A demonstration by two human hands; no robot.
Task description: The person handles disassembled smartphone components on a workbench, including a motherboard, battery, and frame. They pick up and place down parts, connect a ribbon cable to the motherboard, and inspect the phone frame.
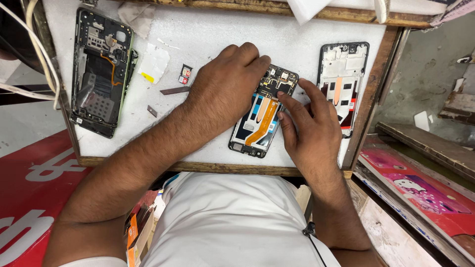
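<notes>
An opened phone (261,118) with its back off lies in the middle of the white work pad (208,29), showing an orange flex cable and a circuit board at its top. My left hand (222,94) rests over the phone's left side, fingers curled at its top left corner. My right hand (309,123) lies along the phone's right edge, its index finger and thumb touching the board area. Neither hand shows a tool.
A second opened phone (101,69) lies at the pad's left. A white phone frame (342,79) sits at the right. A small card tray (185,74), a dark strip (174,91) and a white sticker (153,63) lie between. A wooden rim (188,167) borders the pad.
</notes>
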